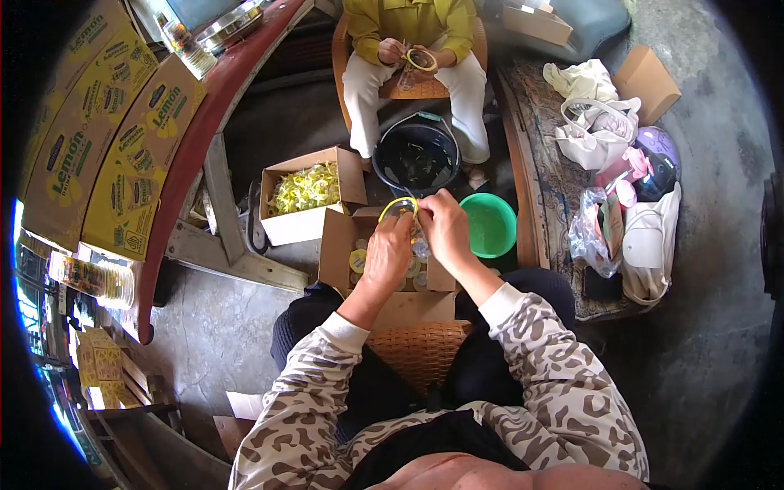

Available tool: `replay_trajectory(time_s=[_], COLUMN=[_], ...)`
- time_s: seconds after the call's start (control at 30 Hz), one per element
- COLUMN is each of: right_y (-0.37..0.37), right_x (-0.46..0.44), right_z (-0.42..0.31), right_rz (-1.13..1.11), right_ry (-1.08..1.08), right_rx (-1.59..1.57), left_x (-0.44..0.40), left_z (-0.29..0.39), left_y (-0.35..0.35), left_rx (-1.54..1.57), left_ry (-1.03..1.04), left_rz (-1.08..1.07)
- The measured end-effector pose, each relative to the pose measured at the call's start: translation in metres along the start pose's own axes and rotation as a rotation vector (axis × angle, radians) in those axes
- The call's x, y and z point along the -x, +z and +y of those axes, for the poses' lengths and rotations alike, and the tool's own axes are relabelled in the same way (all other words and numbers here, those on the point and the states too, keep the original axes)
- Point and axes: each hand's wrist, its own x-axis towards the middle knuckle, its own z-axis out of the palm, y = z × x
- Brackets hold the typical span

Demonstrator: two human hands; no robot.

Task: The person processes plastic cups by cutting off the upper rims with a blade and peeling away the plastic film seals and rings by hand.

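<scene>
My left hand (389, 252) and my right hand (446, 229) are close together above an open cardboard box (333, 249). Between them is a clear plastic cup with a yellow ring (398, 201) round its rim. The left fingers are closed at the ring's near side, and the right fingers pinch at its right edge. Below, the box holds several clear cups with yellow labels (358, 260), partly hidden by my hands. Just beyond my hands stands a black bucket (417, 153) with dark contents, and a green basin (488, 225) is at the right.
Opposite sits a person in a yellow top (412, 20), holding a similar ring and cup. A box of yellow strips (305, 197) is at the left, near a red-edged table (214, 102) with lemon cartons (135, 155). Bags (599, 131) lie on a bench at the right.
</scene>
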Motion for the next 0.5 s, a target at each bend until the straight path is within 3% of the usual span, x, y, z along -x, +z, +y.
replay_trajectory(time_s=[0.07, 0.13, 0.5], right_y=[0.000, -0.002, -0.018], right_x=[-0.001, -0.001, 0.002], right_z=[0.006, 0.006, -0.016], right_rz=[0.010, 0.010, 0.001], right_ry=[0.077, 0.112, -0.070], right_rx=[-0.089, -0.174, -0.020], left_x=[-0.002, -0.006, -0.008], left_z=[0.002, 0.004, -0.003], left_y=[-0.003, -0.010, -0.013], left_rx=[0.002, -0.020, 0.009], left_ry=[0.031, -0.092, -0.036], left_rz=[0.014, -0.003, 0.089])
